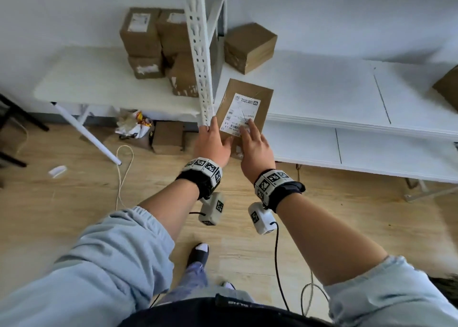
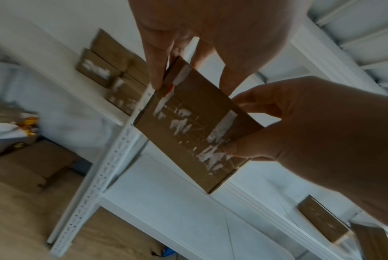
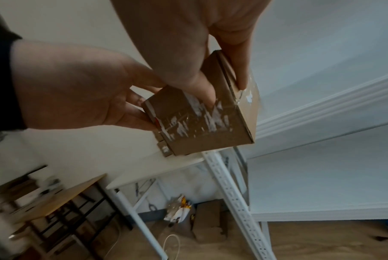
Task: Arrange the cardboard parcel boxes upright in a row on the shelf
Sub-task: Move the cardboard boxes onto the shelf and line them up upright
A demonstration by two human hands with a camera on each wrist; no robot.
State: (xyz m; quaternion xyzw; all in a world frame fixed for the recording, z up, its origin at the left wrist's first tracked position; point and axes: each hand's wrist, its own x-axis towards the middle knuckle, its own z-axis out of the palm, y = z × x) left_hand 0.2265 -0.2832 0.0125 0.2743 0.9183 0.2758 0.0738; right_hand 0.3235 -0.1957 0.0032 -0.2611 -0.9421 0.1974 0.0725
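Head view: a person carries a flat cardboard parcel box (image 1: 244,108), label side up, toward the white shelf (image 1: 322,91), holding it in the air just beside the slotted upright post (image 1: 200,54) at the shelf's front edge. The step in hand looks like the transfer; the next move calls for tipping the box onto an edge and setting it beside the box already standing on the shelf (image 1: 249,48) at 12 o'clock. The left hand (image 1: 212,144) grips the near left corner, the right hand (image 1: 256,148) lies over the label with fingers spread. More boxes are stacked on the table (image 1: 99,79) at 10 o'clock.

Left wrist view: the box's underside (image 2: 195,126) shows torn tape; the left hand's fingers (image 2: 157,70) pinch its far end, the right hand (image 2: 299,126) clasps its side.

Right wrist view: right thumb and fingers (image 3: 201,88) clamp the box (image 3: 199,121), the left hand (image 3: 77,88) holding its 9 o'clock edge.
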